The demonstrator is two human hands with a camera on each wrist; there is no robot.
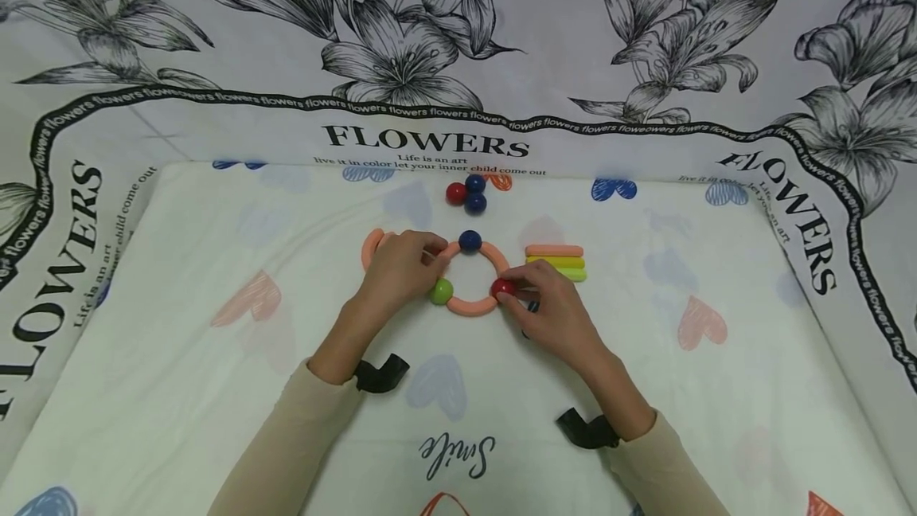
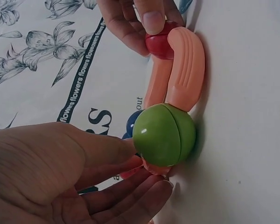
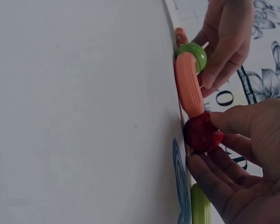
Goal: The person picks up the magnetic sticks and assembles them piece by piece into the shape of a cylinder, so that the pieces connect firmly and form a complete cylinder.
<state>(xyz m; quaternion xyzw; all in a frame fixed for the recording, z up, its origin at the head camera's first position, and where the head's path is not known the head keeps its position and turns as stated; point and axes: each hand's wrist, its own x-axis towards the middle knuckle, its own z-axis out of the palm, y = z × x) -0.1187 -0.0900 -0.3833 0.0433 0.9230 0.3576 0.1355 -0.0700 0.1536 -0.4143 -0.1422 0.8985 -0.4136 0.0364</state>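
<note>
A ring of orange curved rods and coloured balls lies on the white cloth (image 1: 437, 412). A blue ball (image 1: 470, 241) forms its top, a green ball (image 1: 442, 291) its lower left and a red ball (image 1: 502, 287) its right. My left hand (image 1: 401, 265) pinches the left curved rod (image 1: 450, 252) just above the green ball; the fingers hide part of that rod. With thumb and fingers my right hand (image 1: 555, 309) grips the red ball, where the bottom curved rod (image 1: 473, 306) and the right curved rod (image 1: 494, 257) meet it.
Beyond the ring sit another red ball (image 1: 456, 193) and two blue balls (image 1: 475, 203). Straight orange, yellow and green sticks (image 1: 555, 263) lie to the right. Another orange curved piece (image 1: 371, 248) shows behind my left hand. Something small and dark is partly hidden under the right hand.
</note>
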